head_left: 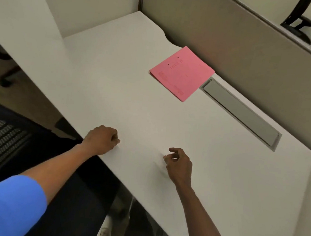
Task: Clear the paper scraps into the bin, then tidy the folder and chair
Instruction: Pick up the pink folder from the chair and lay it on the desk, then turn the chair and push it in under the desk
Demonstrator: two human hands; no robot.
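A pink folder (182, 74) lies flat on the white desk (126, 100), far from both hands and close to the back partition. My left hand (101, 140) rests at the desk's front edge, closed into a fist; whether anything is inside it is hidden. My right hand (179, 165) hovers just above the desk a little to the right, fingers half curled and apart, with nothing visible in them. No paper scraps show on the white surface. A dark chair (4, 136) with a mesh back stands at the left, beside the desk. No bin is in view.
A grey cable hatch (239, 112) is set into the desk to the right of the folder. Beige partitions (233, 40) close off the back and right sides. Another black chair (298, 25) stands beyond the partition. A desk leg (130, 208) shows below the front edge.
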